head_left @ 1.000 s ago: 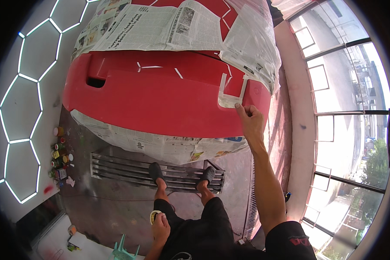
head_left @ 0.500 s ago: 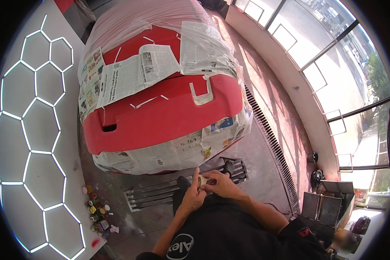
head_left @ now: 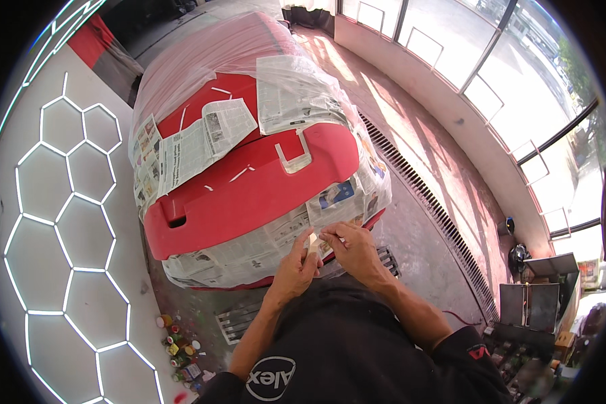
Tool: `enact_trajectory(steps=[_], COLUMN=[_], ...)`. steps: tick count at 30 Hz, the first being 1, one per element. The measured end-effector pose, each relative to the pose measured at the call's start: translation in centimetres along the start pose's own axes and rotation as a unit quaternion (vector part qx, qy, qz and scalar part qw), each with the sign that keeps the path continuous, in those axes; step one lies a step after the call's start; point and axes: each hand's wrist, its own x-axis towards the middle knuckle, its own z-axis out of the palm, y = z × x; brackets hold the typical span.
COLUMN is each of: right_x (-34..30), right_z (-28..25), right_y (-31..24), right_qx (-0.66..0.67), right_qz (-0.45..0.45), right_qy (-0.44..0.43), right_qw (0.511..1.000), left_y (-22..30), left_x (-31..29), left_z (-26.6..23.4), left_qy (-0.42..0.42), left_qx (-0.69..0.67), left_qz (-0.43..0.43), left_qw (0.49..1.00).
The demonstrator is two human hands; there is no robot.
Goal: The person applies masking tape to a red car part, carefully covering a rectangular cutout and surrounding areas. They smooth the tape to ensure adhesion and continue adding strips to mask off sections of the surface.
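Note:
My left hand (head_left: 295, 271) is closed around a pale roll of masking tape (head_left: 314, 245), mostly hidden by the fingers. Against the same tape, the fingertips of my right hand (head_left: 355, 250) pinch together at its upper side. Both hands are in front of the car's red rear panel (head_left: 249, 192), over its newspaper-covered lower edge. Pale tape strips lie on the panel, and a U-shaped piece of tape (head_left: 296, 161) marks its right part. Sheets of newspaper (head_left: 185, 158) cover the area above the panel.
Clear plastic film (head_left: 212, 50) drapes the car. At left stands a grey wall (head_left: 37, 269) with hexagonal light strips, and several small cans (head_left: 180, 350) sit at its foot. A floor grating (head_left: 424, 192) runs along the right. Metal boxes (head_left: 528, 306) stand at lower right.
Both hands, with the tape, have risen and come nearer the car's newspaper-covered edge. The view has shifted, and my right fingertips have moved to the tape's upper side.

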Motion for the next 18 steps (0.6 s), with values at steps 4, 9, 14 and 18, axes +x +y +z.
enact_trajectory(steps=[4,9,14,18], right_x=[3.9,6.6,8.9,10.8], right_z=[-5.5,-9.6,-10.9,-11.5], right_y=[-2.1,-4.1,-5.0,-4.9], right_qx=[0.01,-0.023,-0.075,-0.084], right_qz=[0.0,-0.077,-0.151,-0.149], right_qy=[0.043,0.021,0.006,-0.04], right_qw=[0.999,0.997,0.986,0.985], left_y=[4.1,6.9,7.8,6.9], left_x=[2.3,5.5,7.3,7.4], left_z=[-0.9,-0.3,0.6,0.8], left_qy=[0.005,0.019,0.046,0.085], left_qx=[0.046,0.03,-0.002,-0.03], left_qz=[-0.001,0.062,0.041,0.012], left_qw=[0.999,0.997,0.998,0.996])
